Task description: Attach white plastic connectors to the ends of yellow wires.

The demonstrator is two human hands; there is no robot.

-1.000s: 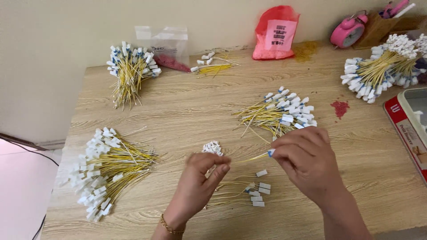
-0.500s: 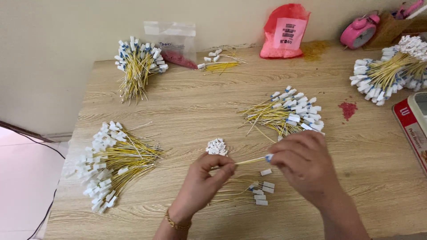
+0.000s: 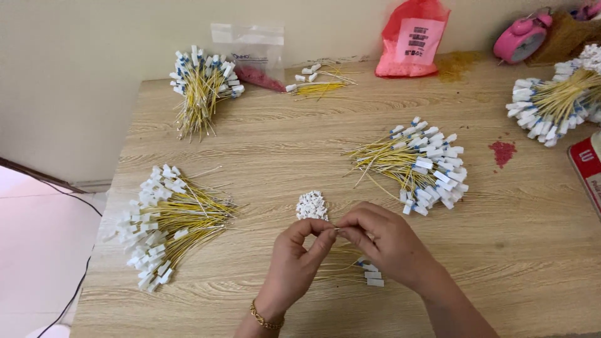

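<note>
My left hand [image 3: 299, 253] and my right hand [image 3: 382, 241] meet near the table's front edge, fingertips pinched together on the bare end of a thin yellow wire. A small heap of white connectors [image 3: 311, 205] lies just beyond my fingers. Under my hands rests a small bunch of yellow wires with white tags [image 3: 369, 275]. A pile of yellow wires with white and blue ends [image 3: 416, 164] lies to the right of my hands, and a larger bundle with white ends [image 3: 166, 222] lies to the left.
More wire bundles lie at the back left [image 3: 203, 84], back middle [image 3: 319, 84] and far right [image 3: 554, 100]. A clear plastic bag [image 3: 250, 53], a red bag [image 3: 413, 37] and a pink alarm clock [image 3: 519, 39] stand along the wall. A red box [image 3: 588, 172] sits at the right edge.
My hands have come together: the right hand moved left toward the left hand, and both now pinch the wire's end, which earlier stretched between them.
</note>
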